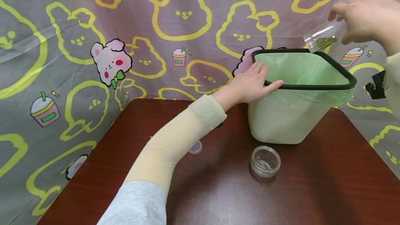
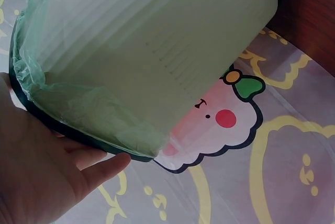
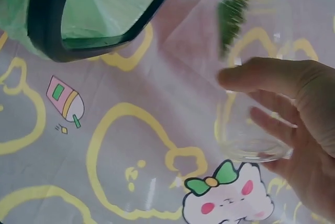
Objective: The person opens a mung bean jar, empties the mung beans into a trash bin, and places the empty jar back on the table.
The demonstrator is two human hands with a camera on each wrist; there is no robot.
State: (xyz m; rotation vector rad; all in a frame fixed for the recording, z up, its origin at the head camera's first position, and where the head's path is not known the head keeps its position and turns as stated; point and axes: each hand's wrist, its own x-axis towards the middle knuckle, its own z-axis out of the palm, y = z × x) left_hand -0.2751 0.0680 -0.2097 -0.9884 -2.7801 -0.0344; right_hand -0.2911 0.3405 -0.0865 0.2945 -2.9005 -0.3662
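Note:
My right hand (image 1: 368,22) grips a clear plastic jar (image 1: 322,31), tilted with its mouth low toward the far rim of a waste bin (image 1: 281,121). Dried green flakes (image 1: 326,42) lie along the jar's lower side near the mouth; in the right wrist view they form a green patch (image 3: 232,22). A pale green bag lines the bin, folded over under a black rim (image 1: 312,87). My left hand (image 1: 247,84) rests at the rim's near left corner with its fingers stretched out. The left wrist view has the thumb (image 2: 112,169) beside the rim.
A small clear round container (image 1: 265,162) stands on the dark brown table (image 1: 225,197) in front of the bin. Partly behind my left forearm lies a small round translucent lid (image 1: 195,147). Patterned cloth (image 1: 200,20) hangs around the table's back and sides.

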